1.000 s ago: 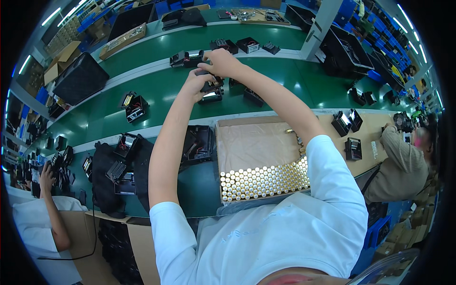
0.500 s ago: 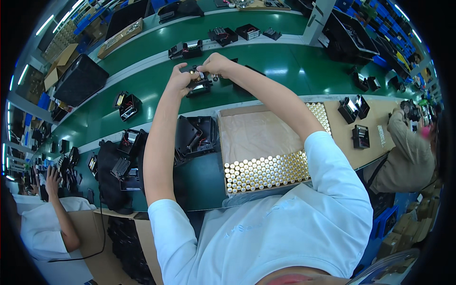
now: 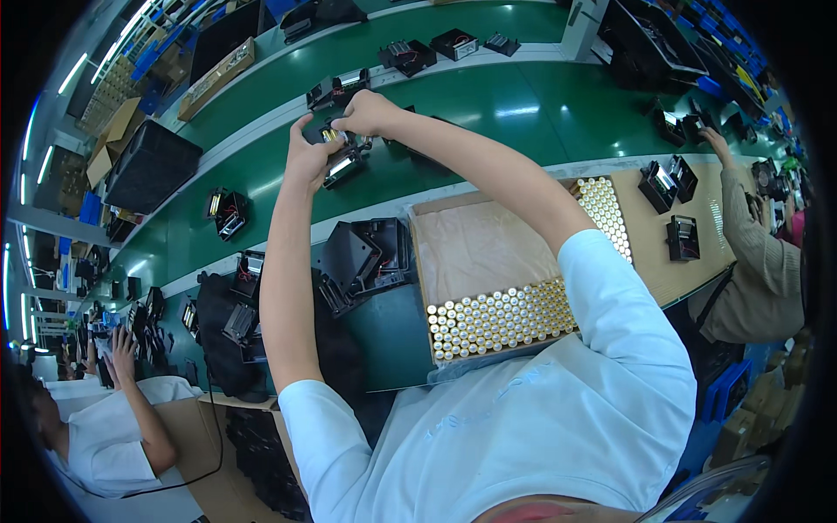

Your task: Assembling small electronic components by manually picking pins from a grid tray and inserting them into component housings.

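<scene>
Both my arms reach out over the green work surface. My left hand (image 3: 306, 159) grips a small black battery case (image 3: 345, 167), thumb raised and fingers partly hidden behind it. Gold-coloured batteries (image 3: 329, 135) show in its upper part. My right hand (image 3: 368, 114) bends over the same case from the far side, fingers closed at the batteries; whether a battery is pinched in them is too small to tell. Closer to my body stands an open cardboard box (image 3: 475, 240) with many upright batteries (image 3: 497, 321) packed along its near side and right end.
An open black housing (image 3: 370, 260) lies left of the box. Another black case (image 3: 338, 88) sits just beyond my hands, and one (image 3: 228, 213) at left. A co-worker's sleeve (image 3: 751, 292) is at right; another person's raised hand (image 3: 122, 356) is at left.
The view has shifted slightly. My hands and the case have moved a little left, and the case is more tilted. The co-worker at right now stretches an arm toward black cases.
</scene>
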Demonstrator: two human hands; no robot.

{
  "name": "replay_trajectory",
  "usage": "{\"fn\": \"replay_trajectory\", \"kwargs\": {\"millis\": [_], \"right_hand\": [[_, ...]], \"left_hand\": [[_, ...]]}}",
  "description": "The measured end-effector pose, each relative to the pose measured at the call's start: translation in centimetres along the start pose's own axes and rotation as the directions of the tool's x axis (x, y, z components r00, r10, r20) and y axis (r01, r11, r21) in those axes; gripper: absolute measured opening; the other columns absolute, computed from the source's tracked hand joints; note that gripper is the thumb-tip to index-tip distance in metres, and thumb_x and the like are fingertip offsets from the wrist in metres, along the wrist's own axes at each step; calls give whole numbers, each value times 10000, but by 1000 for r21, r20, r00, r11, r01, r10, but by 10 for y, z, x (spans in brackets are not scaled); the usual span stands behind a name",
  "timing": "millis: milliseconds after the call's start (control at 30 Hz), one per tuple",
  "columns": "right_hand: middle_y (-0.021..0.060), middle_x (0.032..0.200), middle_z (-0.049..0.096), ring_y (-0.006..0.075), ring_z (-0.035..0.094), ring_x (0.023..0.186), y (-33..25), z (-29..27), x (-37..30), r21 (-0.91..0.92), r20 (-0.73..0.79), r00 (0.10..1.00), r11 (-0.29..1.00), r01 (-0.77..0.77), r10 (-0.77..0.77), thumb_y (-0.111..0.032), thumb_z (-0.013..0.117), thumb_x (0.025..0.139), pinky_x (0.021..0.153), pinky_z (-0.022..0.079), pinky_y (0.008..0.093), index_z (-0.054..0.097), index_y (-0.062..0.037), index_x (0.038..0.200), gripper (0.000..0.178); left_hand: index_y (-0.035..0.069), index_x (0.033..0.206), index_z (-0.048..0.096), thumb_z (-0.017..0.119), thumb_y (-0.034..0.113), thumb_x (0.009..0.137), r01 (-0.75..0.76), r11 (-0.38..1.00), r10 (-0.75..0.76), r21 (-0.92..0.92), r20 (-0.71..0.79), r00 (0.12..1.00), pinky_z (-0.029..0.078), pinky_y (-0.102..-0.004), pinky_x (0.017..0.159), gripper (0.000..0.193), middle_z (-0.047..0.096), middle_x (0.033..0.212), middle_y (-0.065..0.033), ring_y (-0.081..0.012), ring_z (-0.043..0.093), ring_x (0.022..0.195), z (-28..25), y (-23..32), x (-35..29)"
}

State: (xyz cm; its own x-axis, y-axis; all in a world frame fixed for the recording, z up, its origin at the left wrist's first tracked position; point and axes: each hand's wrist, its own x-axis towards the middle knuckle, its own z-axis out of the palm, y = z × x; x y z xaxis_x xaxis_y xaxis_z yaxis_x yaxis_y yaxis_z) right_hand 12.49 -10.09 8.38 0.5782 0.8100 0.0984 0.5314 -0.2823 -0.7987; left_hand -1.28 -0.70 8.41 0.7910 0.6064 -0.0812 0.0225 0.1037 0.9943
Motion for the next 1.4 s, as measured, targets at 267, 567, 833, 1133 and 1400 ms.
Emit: {"fn": "replay_trajectory", "kwargs": {"millis": [267,567,833,1133,1400], "right_hand": [[97,589,594,208,508,488,3,12,9,3,50,993,995,-104,104,-265,663,838,562,471,320,720,34,738,320],[101,607,613,215,524,484,4,21,26,-1,44,995,996,-89,89,-244,633,856,556,477,327,723,36,776,304],[99,679,650,213,544,512,-12,25,15,-26,197,980,1000,6,0,-214,606,861,572,484,329,719,34,952,287],[77,791,690,212,603,602,-6,31,-17,39,-39,916,916,400,-399,-126,590,823,604,498,319,684,-10,910,172],[92,831,649,272,631,665,15,10,-65,-442,468,821,718,538,-328,-206,667,835,637,516,359,658,-17,867,192]], "left_hand": [[55,1291,457,696,84,830,102,926,-106,364,-9,994,518,-361,744,520,589,1090,-188,-257,618,887,-30,-2,6],[18,1058,649,703,216,821,-250,442,9,862,274,962,467,-359,794,314,646,1042,-147,-260,588,822,-71,-31,-4],[-4,1005,633,751,196,743,-210,26,-135,977,212,968,433,-398,871,351,643,1040,-166,-323,546,927,-67,-15,-29],[3,974,644,752,117,666,-122,118,-62,985,130,990,458,-392,864,347,636,920,-150,-329,550,928,-74,-17,-55],[-11,919,647,754,119,635,-99,178,-93,979,117,989,459,-374,864,331,630,872,-145,-316,550,903,-75,-15,-50]]}}
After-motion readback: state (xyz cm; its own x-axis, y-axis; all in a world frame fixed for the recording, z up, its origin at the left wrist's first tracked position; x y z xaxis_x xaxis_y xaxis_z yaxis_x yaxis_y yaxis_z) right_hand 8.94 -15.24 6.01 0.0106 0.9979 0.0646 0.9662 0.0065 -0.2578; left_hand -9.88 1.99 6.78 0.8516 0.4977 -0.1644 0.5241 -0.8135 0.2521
